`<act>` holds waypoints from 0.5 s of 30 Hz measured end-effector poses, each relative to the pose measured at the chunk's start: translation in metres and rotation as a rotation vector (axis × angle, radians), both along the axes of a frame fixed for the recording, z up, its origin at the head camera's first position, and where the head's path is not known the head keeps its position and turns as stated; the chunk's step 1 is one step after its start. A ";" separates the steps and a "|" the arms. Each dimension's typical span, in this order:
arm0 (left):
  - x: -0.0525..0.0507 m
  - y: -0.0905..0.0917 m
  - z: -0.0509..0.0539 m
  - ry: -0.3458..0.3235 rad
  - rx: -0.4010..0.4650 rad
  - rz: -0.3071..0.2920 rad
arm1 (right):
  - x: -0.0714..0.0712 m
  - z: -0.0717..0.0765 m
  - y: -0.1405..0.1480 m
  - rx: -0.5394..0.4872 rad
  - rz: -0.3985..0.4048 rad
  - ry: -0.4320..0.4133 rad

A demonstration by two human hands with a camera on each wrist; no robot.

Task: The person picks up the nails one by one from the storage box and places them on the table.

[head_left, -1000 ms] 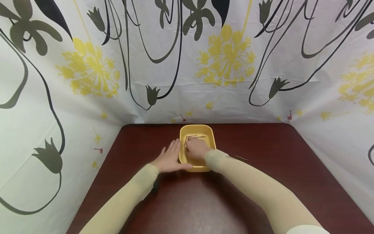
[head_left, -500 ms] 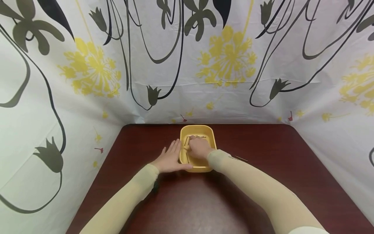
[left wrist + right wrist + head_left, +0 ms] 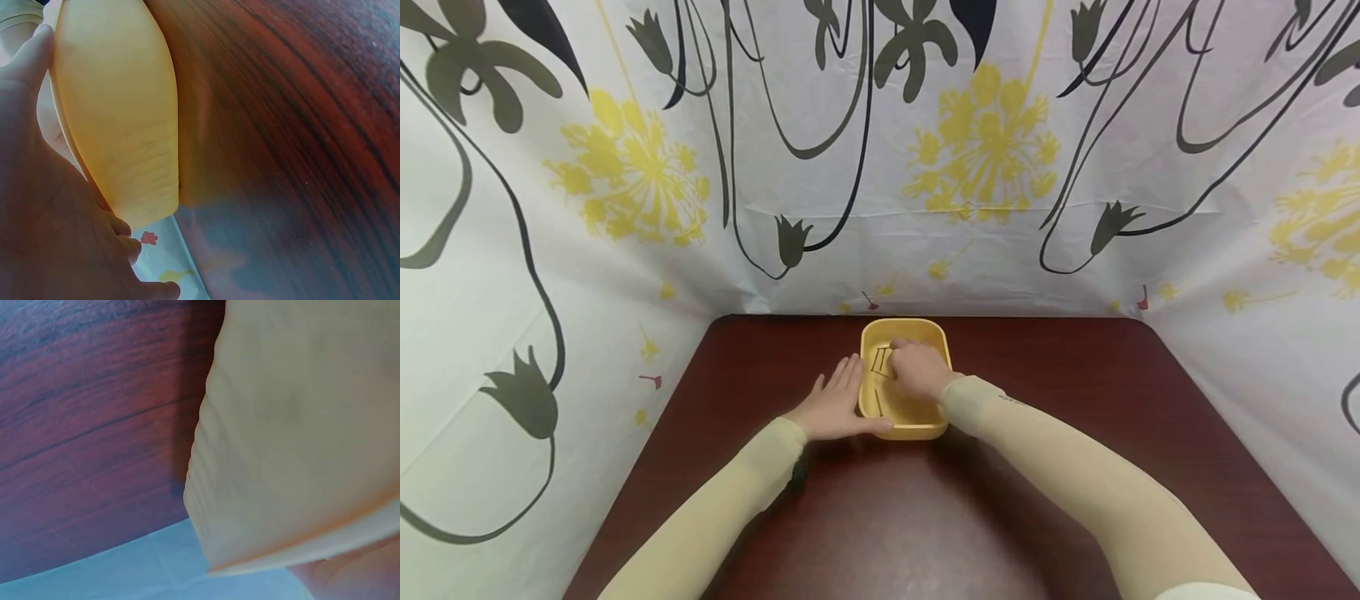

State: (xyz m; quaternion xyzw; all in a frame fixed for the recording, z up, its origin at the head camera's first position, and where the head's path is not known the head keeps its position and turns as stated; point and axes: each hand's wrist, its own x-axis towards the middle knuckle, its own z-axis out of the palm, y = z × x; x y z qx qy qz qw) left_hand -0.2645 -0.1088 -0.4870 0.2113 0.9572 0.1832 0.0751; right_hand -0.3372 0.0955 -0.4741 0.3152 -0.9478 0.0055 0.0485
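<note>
In the head view a yellow tray (image 3: 907, 432) holds several thin dark nail-like pieces (image 3: 877, 403) on its left side. My left hand (image 3: 835, 410) lies spread along the tray's left wall, its thumb on the near rim. The left wrist view shows this hand (image 3: 56, 187) beside the tray's outer wall (image 3: 119, 112). Inside the tray, my right hand (image 3: 919, 368) is low with bent fingers, its fingertips near the far pieces. Its back hides whether it pinches one. The tray wall (image 3: 300, 425) covers most of that hand (image 3: 356, 569) in the right wrist view.
The tray stands near the far edge of a dark red wooden table (image 3: 895, 517). A white cloth with a flower pattern (image 3: 880, 192) hangs behind the table and along both sides.
My right hand has shifted slightly right and away from me inside the tray, uncovering pieces on the left. The forearm now hides the thin piece on the table. My left hand has stayed put.
</note>
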 end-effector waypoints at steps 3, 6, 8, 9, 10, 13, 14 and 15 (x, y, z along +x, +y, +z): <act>0.000 0.000 0.000 -0.002 0.003 0.000 | 0.001 0.004 0.002 -0.009 0.003 -0.004; 0.000 0.001 -0.001 -0.003 0.006 0.001 | 0.003 0.008 0.005 -0.015 0.010 -0.001; 0.000 0.001 -0.001 -0.005 0.006 0.004 | 0.004 0.011 0.006 -0.021 0.015 -0.005; -0.001 0.001 -0.001 -0.006 0.003 0.005 | 0.005 0.013 0.007 -0.021 0.016 -0.008; -0.001 0.001 -0.002 -0.005 0.004 0.005 | 0.005 0.014 0.008 -0.019 0.016 -0.008; -0.002 0.001 -0.002 -0.003 -0.005 0.010 | 0.006 0.017 0.011 -0.009 0.017 0.004; -0.002 0.001 -0.003 -0.002 -0.011 0.011 | 0.006 0.018 0.012 -0.005 0.017 0.014; -0.002 0.001 -0.003 0.004 -0.014 0.008 | 0.006 0.019 0.013 -0.005 0.018 0.025</act>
